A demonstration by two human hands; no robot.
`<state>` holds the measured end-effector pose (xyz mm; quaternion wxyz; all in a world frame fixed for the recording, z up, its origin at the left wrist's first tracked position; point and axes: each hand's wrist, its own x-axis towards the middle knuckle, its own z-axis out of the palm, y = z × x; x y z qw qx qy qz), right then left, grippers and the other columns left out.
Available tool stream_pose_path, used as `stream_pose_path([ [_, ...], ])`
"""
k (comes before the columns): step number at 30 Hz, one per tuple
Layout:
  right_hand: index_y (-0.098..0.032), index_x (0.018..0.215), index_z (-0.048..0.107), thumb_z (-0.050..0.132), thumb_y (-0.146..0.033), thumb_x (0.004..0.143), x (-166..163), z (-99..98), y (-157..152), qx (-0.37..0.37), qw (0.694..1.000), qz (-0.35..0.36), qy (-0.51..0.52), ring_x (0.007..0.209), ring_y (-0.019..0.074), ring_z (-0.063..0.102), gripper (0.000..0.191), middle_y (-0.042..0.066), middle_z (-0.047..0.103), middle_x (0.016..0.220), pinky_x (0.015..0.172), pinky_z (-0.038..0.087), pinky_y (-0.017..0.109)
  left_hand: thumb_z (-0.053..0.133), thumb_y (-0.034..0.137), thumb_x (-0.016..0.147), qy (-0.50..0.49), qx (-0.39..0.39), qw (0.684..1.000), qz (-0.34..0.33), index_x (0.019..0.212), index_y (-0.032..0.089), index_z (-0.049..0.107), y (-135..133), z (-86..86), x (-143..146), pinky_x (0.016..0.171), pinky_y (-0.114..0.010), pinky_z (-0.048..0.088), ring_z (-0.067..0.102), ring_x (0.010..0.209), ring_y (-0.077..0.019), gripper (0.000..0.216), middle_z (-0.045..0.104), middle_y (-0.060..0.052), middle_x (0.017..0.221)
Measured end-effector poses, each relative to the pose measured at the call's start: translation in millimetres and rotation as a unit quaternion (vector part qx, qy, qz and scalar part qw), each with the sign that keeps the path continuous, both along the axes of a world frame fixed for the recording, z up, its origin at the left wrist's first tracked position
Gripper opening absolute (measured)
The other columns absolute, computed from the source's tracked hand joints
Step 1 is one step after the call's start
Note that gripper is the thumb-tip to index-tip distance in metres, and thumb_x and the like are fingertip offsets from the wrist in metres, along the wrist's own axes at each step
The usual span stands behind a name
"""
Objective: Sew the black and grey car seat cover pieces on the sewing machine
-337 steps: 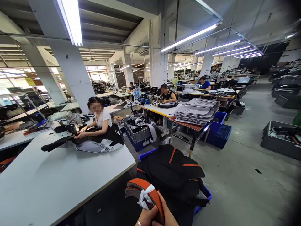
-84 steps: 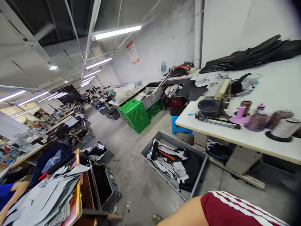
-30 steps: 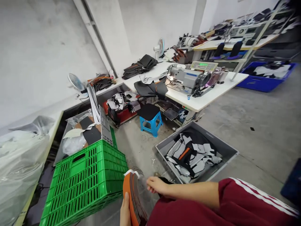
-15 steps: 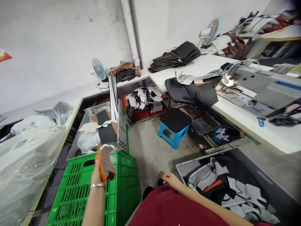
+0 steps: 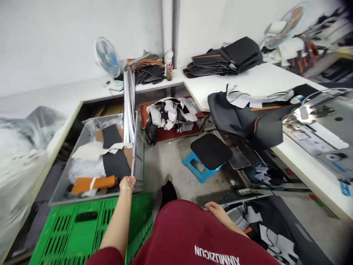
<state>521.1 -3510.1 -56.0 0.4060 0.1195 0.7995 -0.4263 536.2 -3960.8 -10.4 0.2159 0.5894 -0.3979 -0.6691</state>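
Note:
A bundle of dark pieces with orange edging and a white tie (image 5: 92,184) lies in a grey tray (image 5: 82,200), on black and white sheets. My left hand (image 5: 127,183) rests at the tray's front right corner, a little right of the bundle and not holding it. My right hand (image 5: 216,209) hangs close to my maroon shirt, above a grey crate of black and white cut pieces (image 5: 271,230), and holds nothing.
A green plastic crate (image 5: 91,228) lies below the tray. A blue stool with a black seat (image 5: 211,154) stands ahead, near a sewing table (image 5: 309,162) bearing a dark cover (image 5: 242,119). Stacked covers (image 5: 226,60) and a fan (image 5: 107,57) stand beyond.
The orange-edged bundle has left my left hand and now lies in the grey tray. My left arm has reached forward, and the view has tilted further down.

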Motion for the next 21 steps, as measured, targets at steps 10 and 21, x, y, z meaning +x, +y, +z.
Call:
stream_pose_path([
  [10, -0.012, 0.088, 0.063, 0.060, -0.023, 0.091, -113, -9.1, -42, 0.077, 0.982, -0.173, -0.005, 0.093, 0.0169, 0.061, 0.012, 0.003, 0.062, 0.093, 0.084, 0.053, 0.033, 0.061, 0.011, 0.080, -0.084, 0.072, 0.876, -0.469, 0.092, 0.012, 0.061, 79, -32.6, -235, 0.061, -0.027, 0.052, 0.067, 0.062, -0.0172, 0.012, 0.069, -0.010, 0.078],
  [21, -0.016, 0.085, 0.065, 0.066, -0.017, 0.087, -124, -2.9, 20, 0.056, 0.966, -0.251, -0.039, 0.103, 0.0166, 0.061, 0.002, 0.005, 0.065, 0.101, 0.093, 0.050, 0.033, 0.061, 0.022, 0.075, 0.000, -0.227, 0.617, -0.753, 0.090, 0.014, 0.063, 272, 16.9, -511, 0.075, -0.037, 0.057, 0.068, 0.079, -0.0228, 0.017, 0.069, -0.010, 0.084],
])
